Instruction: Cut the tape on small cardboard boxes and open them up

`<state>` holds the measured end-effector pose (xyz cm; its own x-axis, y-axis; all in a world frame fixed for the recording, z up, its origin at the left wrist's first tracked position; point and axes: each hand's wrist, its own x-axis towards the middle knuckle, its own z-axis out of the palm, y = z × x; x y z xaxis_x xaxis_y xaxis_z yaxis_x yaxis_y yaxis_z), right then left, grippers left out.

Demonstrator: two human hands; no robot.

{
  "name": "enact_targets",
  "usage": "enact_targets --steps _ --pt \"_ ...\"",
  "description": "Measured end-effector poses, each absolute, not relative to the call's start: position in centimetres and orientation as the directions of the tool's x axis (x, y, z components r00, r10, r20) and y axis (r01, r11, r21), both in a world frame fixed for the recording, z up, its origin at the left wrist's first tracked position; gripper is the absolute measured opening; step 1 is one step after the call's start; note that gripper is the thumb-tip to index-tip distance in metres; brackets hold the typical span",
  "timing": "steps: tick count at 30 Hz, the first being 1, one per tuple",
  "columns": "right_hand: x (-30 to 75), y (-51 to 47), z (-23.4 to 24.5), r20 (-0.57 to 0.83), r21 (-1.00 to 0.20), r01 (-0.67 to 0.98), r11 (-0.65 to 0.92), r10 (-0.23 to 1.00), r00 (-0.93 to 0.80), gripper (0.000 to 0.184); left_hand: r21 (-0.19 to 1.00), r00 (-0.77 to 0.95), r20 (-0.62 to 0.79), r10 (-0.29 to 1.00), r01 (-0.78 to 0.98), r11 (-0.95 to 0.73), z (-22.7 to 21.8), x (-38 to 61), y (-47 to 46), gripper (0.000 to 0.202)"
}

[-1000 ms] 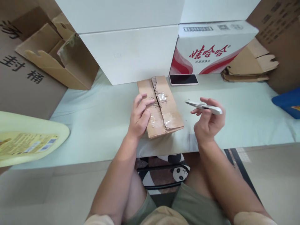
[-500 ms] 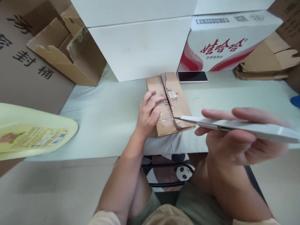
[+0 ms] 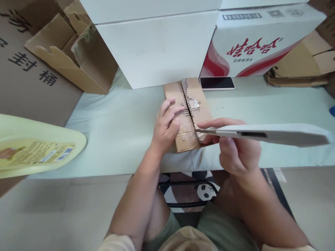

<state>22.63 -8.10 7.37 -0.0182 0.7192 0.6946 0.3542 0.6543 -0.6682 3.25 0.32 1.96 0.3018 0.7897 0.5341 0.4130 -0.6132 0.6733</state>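
Left hand (image 3: pixel 169 127): spread on the left half of the box (image 3: pixel 188 122), not clasping it.
Right hand (image 3: pixel 239 150): grasping the knife (image 3: pixel 277 135), tip at the box's seam.
Box: near the middle of the front edge of the table (image 3: pixel 120 143).
Phone (image 3: pixel 217 83): beside the box's far right corner.

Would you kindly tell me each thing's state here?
Small cardboard box: flaps down, seam gapped and torn
Utility knife: blade out, tip at the seam
Left hand: spread on the box
Right hand: gripping the knife
Phone: lying flat, screen dark
Carton at left: top open
Cardboard at right: folded
Yellow bottle: cut off; cap not visible
Printed white box: no opening visible
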Motion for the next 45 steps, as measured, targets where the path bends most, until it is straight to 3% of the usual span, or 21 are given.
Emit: enact_targets --steps 7,11,17,25,28,35,41,45 --pt "23.5 -8.0 6.5 0.722 -0.631 0.396 0.667 0.692 -0.016 0.034 0.683 0.286 0.531 0.798 0.413 -0.603 1.9 3.4 0.3 0.057" --pt "23.3 -7.6 6.6 0.719 -0.641 0.379 0.667 0.695 -0.007 0.029 0.671 0.296 0.532 0.793 0.424 -0.608 2.0 3.2 0.3 0.055" --pt "22.2 -7.3 6.9 0.745 -0.660 0.374 0.652 0.634 0.209 0.021 0.678 0.308 0.532 0.789 0.403 -0.615 2.2 3.1 0.2 0.053" --pt "21.6 -7.6 6.3 0.704 -0.708 0.197 0.678 0.701 0.116 0.021 0.689 0.287 0.533 0.796 0.399 -0.605 2.2 3.3 0.1 0.056" --pt "21.9 -7.8 5.8 0.666 -0.739 0.208 0.641 0.742 0.080 0.027 0.681 0.293 0.524 0.799 0.420 -0.600 2.2 3.3 0.1 0.058" --pt "22.5 -7.2 5.0 0.691 -0.681 0.339 0.648 0.722 0.009 0.023 0.666 0.301 0.532 0.792 0.430 -0.610 2.2 3.2 0.2 0.058" --pt "22.3 -7.0 5.0 0.648 -0.745 0.285 0.603 0.756 0.094 0.019 0.676 0.286 0.539 0.792 0.415 -0.609 2.2 3.3 0.1 0.055" --pt "22.4 -6.9 5.1 0.675 -0.717 0.287 0.635 0.735 0.061 0.019 0.671 0.290 0.533 0.795 0.427 -0.606 2.2 3.3 0.1 0.055"
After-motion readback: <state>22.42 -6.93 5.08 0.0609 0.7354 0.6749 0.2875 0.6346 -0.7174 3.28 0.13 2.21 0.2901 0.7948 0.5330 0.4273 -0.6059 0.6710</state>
